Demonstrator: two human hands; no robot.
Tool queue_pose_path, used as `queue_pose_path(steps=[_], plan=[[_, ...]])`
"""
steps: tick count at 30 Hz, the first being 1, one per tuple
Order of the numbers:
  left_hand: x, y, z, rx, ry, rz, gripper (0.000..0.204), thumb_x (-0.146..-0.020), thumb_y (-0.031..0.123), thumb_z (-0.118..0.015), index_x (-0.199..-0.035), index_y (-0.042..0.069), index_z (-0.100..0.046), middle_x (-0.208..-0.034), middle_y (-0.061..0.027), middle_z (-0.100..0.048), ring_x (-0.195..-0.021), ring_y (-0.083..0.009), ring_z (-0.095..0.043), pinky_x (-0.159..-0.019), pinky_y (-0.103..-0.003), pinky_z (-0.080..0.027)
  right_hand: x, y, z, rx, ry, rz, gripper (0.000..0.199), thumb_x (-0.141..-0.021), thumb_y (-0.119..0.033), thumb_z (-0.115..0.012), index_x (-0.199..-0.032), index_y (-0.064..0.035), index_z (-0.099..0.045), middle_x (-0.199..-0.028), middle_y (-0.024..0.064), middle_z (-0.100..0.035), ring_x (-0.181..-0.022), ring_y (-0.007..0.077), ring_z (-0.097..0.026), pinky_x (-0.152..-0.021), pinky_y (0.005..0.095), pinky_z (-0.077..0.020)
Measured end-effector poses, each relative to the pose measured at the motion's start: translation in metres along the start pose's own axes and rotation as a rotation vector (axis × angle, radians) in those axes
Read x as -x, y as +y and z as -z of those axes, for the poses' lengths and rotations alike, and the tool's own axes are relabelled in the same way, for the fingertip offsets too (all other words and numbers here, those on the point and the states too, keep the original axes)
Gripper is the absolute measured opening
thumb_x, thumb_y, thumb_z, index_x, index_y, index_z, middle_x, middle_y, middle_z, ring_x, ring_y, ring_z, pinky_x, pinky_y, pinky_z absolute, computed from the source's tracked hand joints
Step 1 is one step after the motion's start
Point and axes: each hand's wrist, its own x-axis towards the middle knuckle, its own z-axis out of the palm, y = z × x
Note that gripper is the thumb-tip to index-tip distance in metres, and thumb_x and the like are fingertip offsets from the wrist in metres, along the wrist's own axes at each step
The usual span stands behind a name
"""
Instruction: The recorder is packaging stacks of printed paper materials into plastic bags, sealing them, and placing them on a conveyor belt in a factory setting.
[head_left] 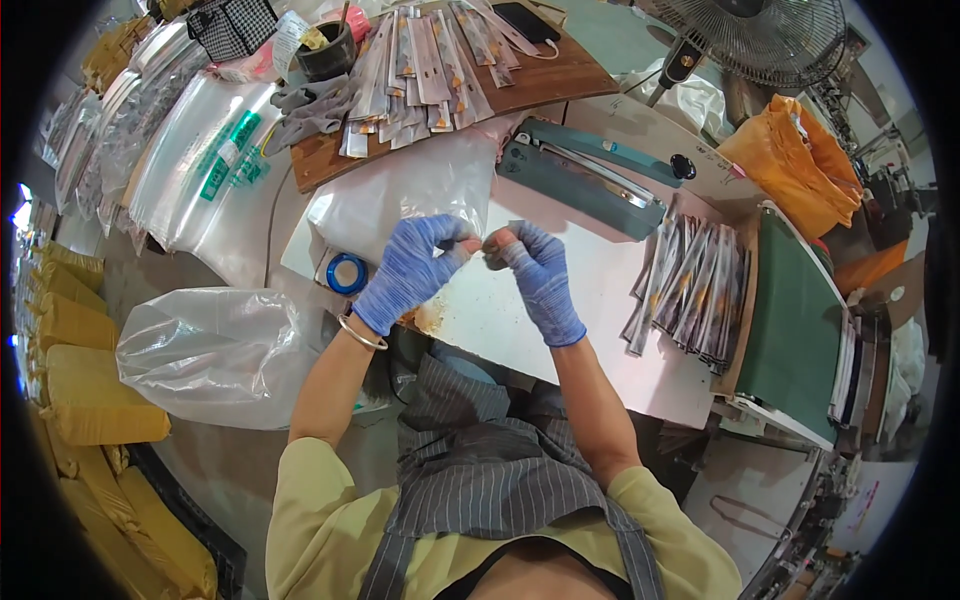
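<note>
Both hands of the person, in blue gloves with bare fingertips, were over the white tabletop (600,310), fingertips nearly meeting. Left hand (408,272): thumb and fingers drawn together; couldn't tell if it gripped anything. Right hand (541,280): thumb against curled fingers, contents also unclear. Clear plastic bag (400,185) lay flat just beyond the hands, its near edge partly behind the left one, below the wooden board (545,88). Slim packets (425,65) were heaped on that board; more slender packets (695,285) lay in a row at the table's right. Grey-green sealer (590,178) sat beyond the right hand. Blue tape roll (346,273) sat left of the left hand.
</note>
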Motion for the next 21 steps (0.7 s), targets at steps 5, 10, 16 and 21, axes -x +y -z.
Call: queue_pose_path(steps=[5,10,16,21], plan=[[0.006,0.015,0.001,-0.084,-0.03,0.083,0.019,-0.07,0.015,-0.072,-0.069,-0.001,-0.061,-0.058,-0.0061,-0.058,-0.052,-0.0082,-0.048,-0.051,-0.025,-0.041,0.012,-0.006,-0.008,-0.062,0.027,-0.036,0.026,-0.088,-0.02,-0.054,-0.099,0.0032,-0.059,-0.08,0.0063,-0.063,-0.07,0.0099,-0.058,-0.066,0.0234,-0.0466],[0.01,-0.003,-0.005,0.007,0.015,0.088,0.019,-0.067,0.014,-0.073,-0.07,-0.001,-0.061,-0.061,-0.0063,-0.06,-0.055,-0.008,-0.052,-0.052,-0.024,-0.043,0.01,-0.01,-0.018,-0.06,0.045,-0.102,0.024,-0.087,-0.019,-0.055,-0.095,0.0028,-0.06,-0.076,0.0054,-0.063,-0.068,0.0096,-0.057,-0.064,0.0226,-0.046],[0.007,-0.013,-0.007,0.016,-0.103,0.073,0.025,-0.059,0.015,-0.076,-0.063,0.001,-0.056,-0.052,-0.0064,-0.052,-0.046,-0.0118,-0.047,-0.046,-0.025,-0.04,0.0,0.004,-0.003,0.031,-0.084,-0.139,0.01,-0.081,-0.01,-0.059,-0.079,0.0002,-0.06,-0.064,0.001,-0.056,-0.057,0.0074,-0.05,-0.057,0.0213,-0.0424],[-0.006,-0.011,0.035,-0.433,0.137,0.141,0.013,-0.063,0.009,-0.07,-0.062,0.005,-0.057,-0.079,-0.0078,-0.058,-0.069,-0.0185,-0.053,-0.062,-0.029,-0.044,-0.003,0.032,0.025,0.741,0.325,0.173,0.015,-0.078,-0.009,-0.057,-0.067,0.0004,-0.054,-0.054,0.0078,-0.05,-0.049,0.0126,-0.046,-0.048,0.0283,-0.0386]])
